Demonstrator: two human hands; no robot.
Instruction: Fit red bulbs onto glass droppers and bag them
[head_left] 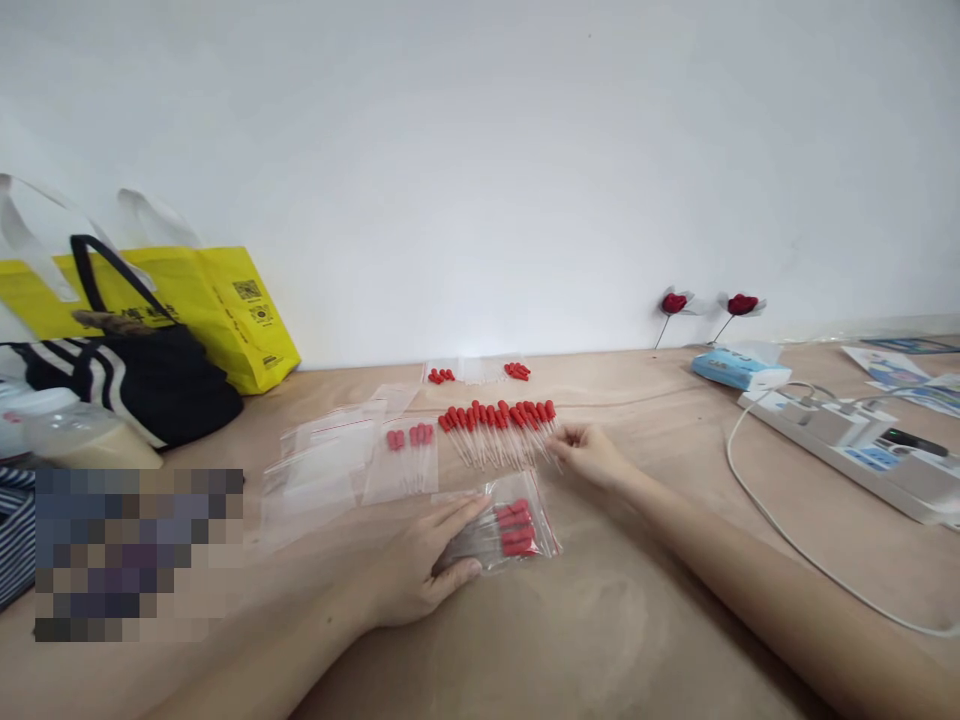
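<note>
My left hand [431, 560] holds a clear zip-lock bag [487, 545] near the front middle of the table, its fingers over the top and the thumb at the lower edge. Several glass droppers with red rubber bulbs [516, 528] lie inside, bulbs to the right. Behind the bag is a row of loose red-bulbed droppers [491, 430], tubes toward me. At the row's right end, my right hand [589, 455] is closed in a pinch on a dropper [553, 465]. A filled bag of droppers [405, 455] lies left of the row, beside flat clear bags [322, 470].
More bagged droppers [472, 371] lie by the wall. On the left stand a yellow bag [232, 320], a black bag [150, 390] and a bottle [90, 435]. On the right are a tissue pack [739, 370], a power strip [862, 450] with cables, and two red flowers [742, 304].
</note>
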